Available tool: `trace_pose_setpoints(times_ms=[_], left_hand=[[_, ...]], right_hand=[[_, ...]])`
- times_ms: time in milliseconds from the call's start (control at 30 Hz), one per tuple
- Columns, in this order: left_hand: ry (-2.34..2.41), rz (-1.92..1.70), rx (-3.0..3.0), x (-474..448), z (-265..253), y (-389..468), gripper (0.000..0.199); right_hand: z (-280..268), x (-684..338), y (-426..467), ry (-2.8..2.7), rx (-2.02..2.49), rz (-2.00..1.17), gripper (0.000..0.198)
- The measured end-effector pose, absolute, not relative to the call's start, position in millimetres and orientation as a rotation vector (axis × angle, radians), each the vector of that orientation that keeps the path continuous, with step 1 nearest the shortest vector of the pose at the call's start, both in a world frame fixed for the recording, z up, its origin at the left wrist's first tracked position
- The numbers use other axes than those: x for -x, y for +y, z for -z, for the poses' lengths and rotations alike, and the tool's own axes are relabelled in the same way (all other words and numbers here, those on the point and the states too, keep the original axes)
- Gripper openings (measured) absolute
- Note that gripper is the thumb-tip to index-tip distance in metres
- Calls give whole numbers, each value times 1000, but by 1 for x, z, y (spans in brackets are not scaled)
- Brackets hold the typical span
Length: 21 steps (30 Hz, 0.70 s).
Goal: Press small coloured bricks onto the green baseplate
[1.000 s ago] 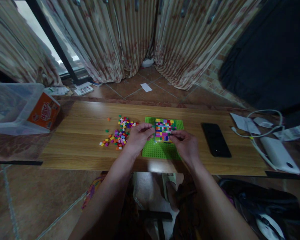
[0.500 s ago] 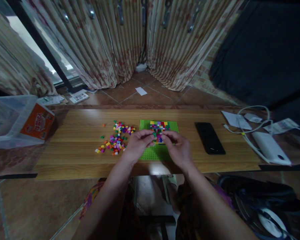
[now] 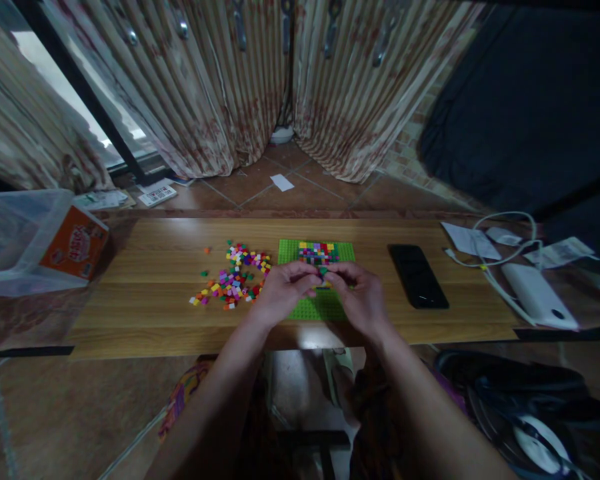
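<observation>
Over the green baseplate (image 3: 320,309), both of my hands meet with their fingertips close together. A small green brick (image 3: 323,271) shows between them. My left hand (image 3: 285,288) is closed in a pinch at the brick's left side. From the other side, the thumb and forefinger of my right hand (image 3: 359,295) pinch at it. Rows of multicoloured bricks (image 3: 317,251) are fixed on the baseplate behind my fingers, and my hands hide part of them. To the left, a loose pile of small coloured bricks (image 3: 235,283) lies on the wooden table (image 3: 145,287).
Right of the baseplate lies a black phone (image 3: 419,276). Farther right are a white power bank (image 3: 540,297), a white cable (image 3: 505,261) and papers (image 3: 470,240). A clear plastic bin (image 3: 20,233) with an orange label stands at the left end.
My left fingertips have moved slightly right, bringing the green brick against my right fingertips. My right hand has stayed nearly in place.
</observation>
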<state>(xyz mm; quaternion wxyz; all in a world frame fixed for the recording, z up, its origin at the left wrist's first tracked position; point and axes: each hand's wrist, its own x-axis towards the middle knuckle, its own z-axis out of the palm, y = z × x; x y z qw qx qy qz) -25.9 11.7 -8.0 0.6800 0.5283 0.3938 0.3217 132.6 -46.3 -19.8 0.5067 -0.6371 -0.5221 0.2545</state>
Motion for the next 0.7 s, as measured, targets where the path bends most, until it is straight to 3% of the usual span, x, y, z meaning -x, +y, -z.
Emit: trace_pose_setpoints(times_ms=[333, 700], left_hand=[[1292, -905, -1617, 41, 25, 30, 15], [1355, -820, -1739, 14, 25, 13, 50]], right_hand=[[25, -155, -54, -1642, 1708, -452, 14], [29, -147, -45, -1658, 1732, -335, 15]])
